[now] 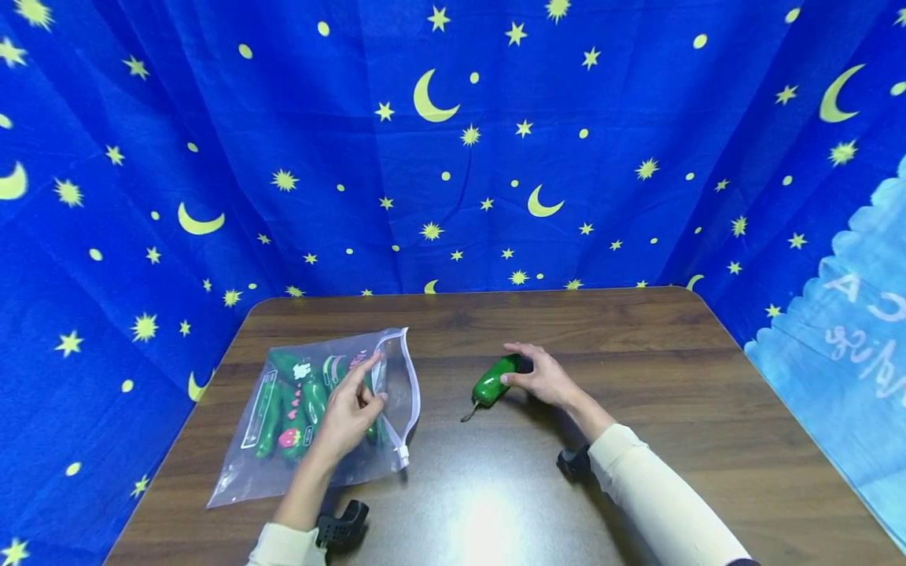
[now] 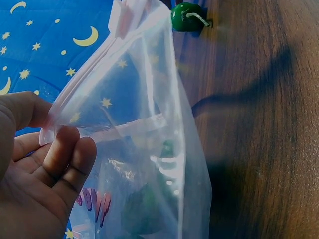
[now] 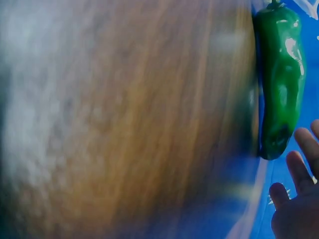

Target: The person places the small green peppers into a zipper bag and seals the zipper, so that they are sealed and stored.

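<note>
A clear slider zip bag point(image 1: 333, 409) printed with a strawberry lies on the left of the table, its mouth facing right. Several green peppers point(image 1: 314, 401) show through the plastic. My left hand point(image 1: 345, 418) reaches over the bag and pinches the edge of its mouth; in the left wrist view, thumb and finger hold the pink zip strip point(image 2: 55, 112), lifting that side. Right of the bag, a single shiny green pepper point(image 1: 490, 387) lies on the wood, stem toward me. My right hand point(image 1: 545, 379) is at its far end, fingers spread and loosely bent in the right wrist view.
The brown wooden table point(image 1: 637, 362) extends beyond both hands. A blue curtain point(image 1: 453, 157) with moons and stars hangs behind and at the left; a lighter blue cloth point(image 1: 835, 354) hangs at the right. Each wrist bears a black camera mount point(image 1: 343, 525).
</note>
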The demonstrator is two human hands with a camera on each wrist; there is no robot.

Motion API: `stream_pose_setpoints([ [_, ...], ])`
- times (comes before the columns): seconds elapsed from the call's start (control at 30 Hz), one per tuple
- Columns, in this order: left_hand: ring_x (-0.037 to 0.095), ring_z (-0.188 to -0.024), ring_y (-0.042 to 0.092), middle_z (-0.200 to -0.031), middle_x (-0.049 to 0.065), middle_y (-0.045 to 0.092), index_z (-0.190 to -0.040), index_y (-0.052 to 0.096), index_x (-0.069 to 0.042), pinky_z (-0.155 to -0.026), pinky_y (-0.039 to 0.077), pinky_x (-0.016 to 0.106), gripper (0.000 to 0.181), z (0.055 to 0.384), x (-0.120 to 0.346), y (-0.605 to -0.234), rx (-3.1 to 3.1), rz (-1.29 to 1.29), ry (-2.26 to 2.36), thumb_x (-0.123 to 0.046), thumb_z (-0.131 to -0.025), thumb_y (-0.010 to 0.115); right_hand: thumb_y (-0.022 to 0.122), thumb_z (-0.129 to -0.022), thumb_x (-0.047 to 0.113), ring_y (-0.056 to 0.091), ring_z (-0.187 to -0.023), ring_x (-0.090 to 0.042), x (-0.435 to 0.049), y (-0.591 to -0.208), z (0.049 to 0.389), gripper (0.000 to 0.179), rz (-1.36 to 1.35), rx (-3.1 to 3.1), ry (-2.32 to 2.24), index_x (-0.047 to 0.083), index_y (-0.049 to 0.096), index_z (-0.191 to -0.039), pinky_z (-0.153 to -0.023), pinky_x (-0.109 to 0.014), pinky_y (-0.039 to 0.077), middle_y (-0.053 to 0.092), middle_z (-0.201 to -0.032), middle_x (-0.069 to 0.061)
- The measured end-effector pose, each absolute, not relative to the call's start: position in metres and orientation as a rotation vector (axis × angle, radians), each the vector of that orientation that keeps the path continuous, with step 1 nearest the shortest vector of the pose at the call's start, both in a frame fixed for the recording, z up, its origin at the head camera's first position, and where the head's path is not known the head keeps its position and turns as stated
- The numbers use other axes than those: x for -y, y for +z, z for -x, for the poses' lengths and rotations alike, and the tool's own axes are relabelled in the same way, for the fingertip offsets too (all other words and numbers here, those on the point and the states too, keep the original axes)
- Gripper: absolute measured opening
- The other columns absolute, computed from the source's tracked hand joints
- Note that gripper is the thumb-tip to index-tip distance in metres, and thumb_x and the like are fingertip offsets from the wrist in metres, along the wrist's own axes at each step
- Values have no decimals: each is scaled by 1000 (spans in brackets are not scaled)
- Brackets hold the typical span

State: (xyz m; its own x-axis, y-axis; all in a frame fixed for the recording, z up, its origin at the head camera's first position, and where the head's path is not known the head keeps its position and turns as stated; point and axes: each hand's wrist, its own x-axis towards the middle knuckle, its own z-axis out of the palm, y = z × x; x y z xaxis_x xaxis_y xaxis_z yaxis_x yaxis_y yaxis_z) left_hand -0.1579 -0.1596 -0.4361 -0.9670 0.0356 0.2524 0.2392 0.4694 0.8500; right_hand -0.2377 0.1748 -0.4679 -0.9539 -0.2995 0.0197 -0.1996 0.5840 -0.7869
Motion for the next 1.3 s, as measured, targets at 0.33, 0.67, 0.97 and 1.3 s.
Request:
stream_pose_setpoints([
  [0.33,2,-50,41,-64,5,50,-139,45,-10,-40,35,20,65,157,159,-437,2517,232,-1498,4,-78,63,74,-78,30,34,-134,-43,-175,-474,241,69,536,-2679,-1236,12,46,-139,-109,-63,24,37,-147,-22],
  [0.67,1,-50,41,-63,5,51,-139,45,-9,-40,36,21,65,156,160,-434,2509,249,-1487,3,-78,63,75,-77,23,48,-111,-31,-179,-477,238,58,557,-2770,-1209,9,55,-130,-100,-53,37,58,-123,-14],
  [0.97,3,-51,42,-64,7,52,-140,45,-11,-41,36,20,65,155,160,-434,2510,241,-1525,3,-79,63,75,-77,21,48,-111,-31,-192,-482,229,52,547,-2847,-1131,10,60,-125,-98,-56,33,60,-123,-14],
  [1.3,4,-51,41,-65,11,51,-138,42,1,-43,35,18,64,143,150,-409,2561,200,-1521,8,-78,61,74,-78,21,49,-102,-24,-200,-484,220,43,522,-2877,-1098,13,64,-120,-90,-45,36,64,-116,-7],
])
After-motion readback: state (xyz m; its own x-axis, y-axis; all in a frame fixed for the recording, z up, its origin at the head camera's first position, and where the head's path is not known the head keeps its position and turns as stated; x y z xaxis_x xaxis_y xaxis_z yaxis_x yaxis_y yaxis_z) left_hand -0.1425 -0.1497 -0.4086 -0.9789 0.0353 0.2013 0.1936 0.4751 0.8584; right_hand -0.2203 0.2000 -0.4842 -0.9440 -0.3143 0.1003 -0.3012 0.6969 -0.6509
